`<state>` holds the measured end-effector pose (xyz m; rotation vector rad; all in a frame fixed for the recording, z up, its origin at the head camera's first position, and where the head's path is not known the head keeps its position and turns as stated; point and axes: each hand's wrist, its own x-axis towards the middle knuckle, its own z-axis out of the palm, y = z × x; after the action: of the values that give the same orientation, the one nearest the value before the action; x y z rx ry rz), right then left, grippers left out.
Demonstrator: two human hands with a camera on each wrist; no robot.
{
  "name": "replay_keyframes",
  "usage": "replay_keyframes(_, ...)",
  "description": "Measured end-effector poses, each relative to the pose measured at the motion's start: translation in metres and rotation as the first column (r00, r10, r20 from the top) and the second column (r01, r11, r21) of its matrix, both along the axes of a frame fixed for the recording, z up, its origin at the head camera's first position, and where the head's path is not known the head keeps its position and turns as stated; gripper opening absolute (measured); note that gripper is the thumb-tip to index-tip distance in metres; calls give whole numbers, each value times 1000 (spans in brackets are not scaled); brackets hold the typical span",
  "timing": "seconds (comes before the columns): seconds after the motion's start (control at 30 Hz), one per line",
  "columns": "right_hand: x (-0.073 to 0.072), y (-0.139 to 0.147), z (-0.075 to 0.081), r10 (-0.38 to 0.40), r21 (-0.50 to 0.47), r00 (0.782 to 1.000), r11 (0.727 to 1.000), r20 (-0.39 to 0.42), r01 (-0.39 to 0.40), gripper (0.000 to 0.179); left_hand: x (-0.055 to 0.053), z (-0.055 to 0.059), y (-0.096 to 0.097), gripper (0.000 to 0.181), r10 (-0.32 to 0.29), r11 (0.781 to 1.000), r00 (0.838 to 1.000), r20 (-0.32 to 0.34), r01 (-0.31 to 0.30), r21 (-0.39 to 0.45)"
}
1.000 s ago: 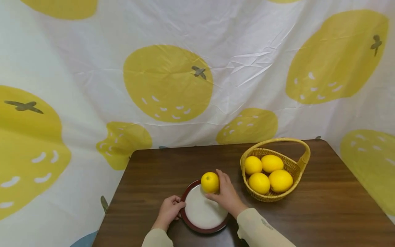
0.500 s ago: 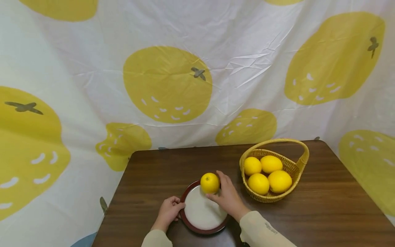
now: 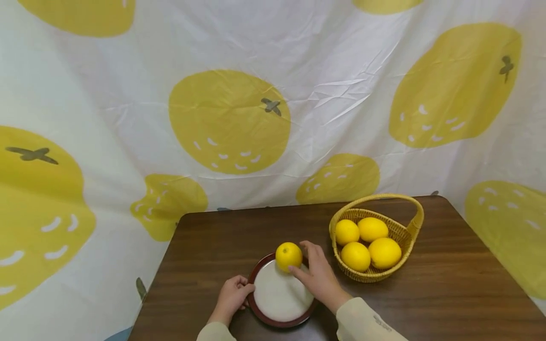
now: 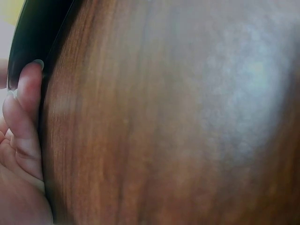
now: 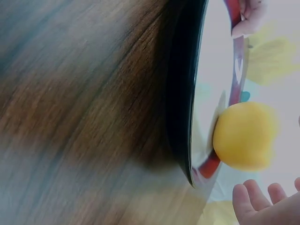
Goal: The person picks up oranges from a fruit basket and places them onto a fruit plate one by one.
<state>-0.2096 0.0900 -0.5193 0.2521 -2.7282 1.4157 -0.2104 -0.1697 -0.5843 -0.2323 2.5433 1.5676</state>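
Observation:
A yellow lemon (image 3: 288, 257) rests at the far edge of a round plate (image 3: 281, 298) with a pale middle and dark red rim. My left hand (image 3: 232, 297) pinches the plate's left rim, thumb on top; in the left wrist view its fingers (image 4: 29, 89) curl under the dark underside. Beside the lemon, my right hand (image 3: 319, 274) has its fingers spread. The right wrist view has the lemon (image 5: 246, 136) apart from those right-hand fingers (image 5: 258, 201), with nothing held in them.
A wicker basket (image 3: 370, 278) with a tall handle stands to the right of the plate, holding several lemons (image 3: 385, 253). The brown wooden table (image 3: 222, 241) ends at a lemon-print cloth (image 3: 315, 128) hanging behind and at both sides.
My right hand has loosened from the lemon and drawn slightly to the right, leaving it on the plate. My left hand keeps its hold on the rim. The head view has tilted slightly up.

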Motion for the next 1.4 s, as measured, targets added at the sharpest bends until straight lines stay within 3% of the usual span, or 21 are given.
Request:
replay_keyframes(0.43, 9, 11, 12, -34, 47, 998, 998, -51, 37, 59, -2, -3, -4, 21, 15, 1000, 1000, 8, -15, 7)
replay_keyframes(1.03, 14, 38, 16, -70, 55, 997, 996, -30, 71, 57, 0, 1, 1, 19, 3, 1000, 1000, 2, -3, -8)
replay_keyframes(1.4, 18, 55, 16, -80, 95, 992, 991, -100, 90, 54, -1, -3, -1, 20, 5, 1000, 1000, -6, -6, -12)
